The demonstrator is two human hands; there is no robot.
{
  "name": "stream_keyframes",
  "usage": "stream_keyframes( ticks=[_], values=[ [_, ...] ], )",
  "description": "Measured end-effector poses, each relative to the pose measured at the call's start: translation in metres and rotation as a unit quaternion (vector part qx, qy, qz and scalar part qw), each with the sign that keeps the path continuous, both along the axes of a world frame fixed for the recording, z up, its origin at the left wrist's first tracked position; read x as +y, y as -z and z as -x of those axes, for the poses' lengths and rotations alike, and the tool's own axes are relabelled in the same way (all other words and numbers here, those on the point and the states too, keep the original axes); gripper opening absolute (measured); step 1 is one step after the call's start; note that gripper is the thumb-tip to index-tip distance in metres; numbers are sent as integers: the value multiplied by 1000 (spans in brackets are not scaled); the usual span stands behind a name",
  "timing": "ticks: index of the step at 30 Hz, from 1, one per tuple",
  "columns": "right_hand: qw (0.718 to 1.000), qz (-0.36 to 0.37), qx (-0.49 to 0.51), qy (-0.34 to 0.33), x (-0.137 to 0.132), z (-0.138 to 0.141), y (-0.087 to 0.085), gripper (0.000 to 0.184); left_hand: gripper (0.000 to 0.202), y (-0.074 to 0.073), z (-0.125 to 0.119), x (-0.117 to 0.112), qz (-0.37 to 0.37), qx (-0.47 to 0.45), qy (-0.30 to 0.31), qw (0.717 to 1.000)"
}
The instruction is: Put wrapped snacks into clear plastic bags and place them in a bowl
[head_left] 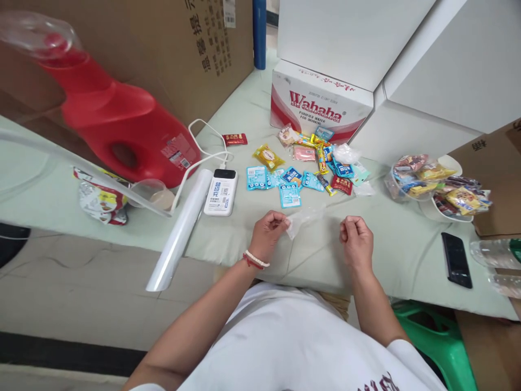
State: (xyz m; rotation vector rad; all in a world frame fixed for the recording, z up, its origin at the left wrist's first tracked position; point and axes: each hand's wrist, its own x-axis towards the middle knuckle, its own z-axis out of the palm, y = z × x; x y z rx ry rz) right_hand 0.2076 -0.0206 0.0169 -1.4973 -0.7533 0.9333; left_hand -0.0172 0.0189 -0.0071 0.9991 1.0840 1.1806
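Between finger and thumb, my left hand (269, 234) pinches a clear plastic bag (301, 220), which stretches to the right over the table (313, 266). My right hand (357, 241) is curled closed to the right of the bag, apart from it; whether anything small is inside its fingers is hidden. Beyond the hands lie several blue snack packets (290, 195), a yellow-wrapped snack (268, 157), a pink packet (304, 153) and a red packet (342, 185). A crumpled clear plastic piece (345, 154) rests on the heap.
A Wahaha carton (321, 103) stands behind the snacks. To the right are a tub of snacks (391, 182), a bowl of snacks (431, 212) and a black phone (456, 260). Leftward are a white power bank (220, 198) with its cable, a plastic roll (179, 233) and a red jug (126, 119).
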Motion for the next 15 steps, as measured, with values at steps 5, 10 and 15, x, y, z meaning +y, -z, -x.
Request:
stream_keyframes(
  ticks=[5, 10, 15],
  values=[
    [975, 79, 58, -198, 1, 44, -8, 47, 10, -5, -4, -21, -172, 162, 29, 971],
    [969, 58, 32, -236, 11, 60, 2, 37, 19, -2, -1, -34, -122, 166, 94, 974],
    [956, 70, -49, -280, 8, 54, 4, 34, 26, 0, -1, -26, -62, 175, 85, 979]
  ],
)
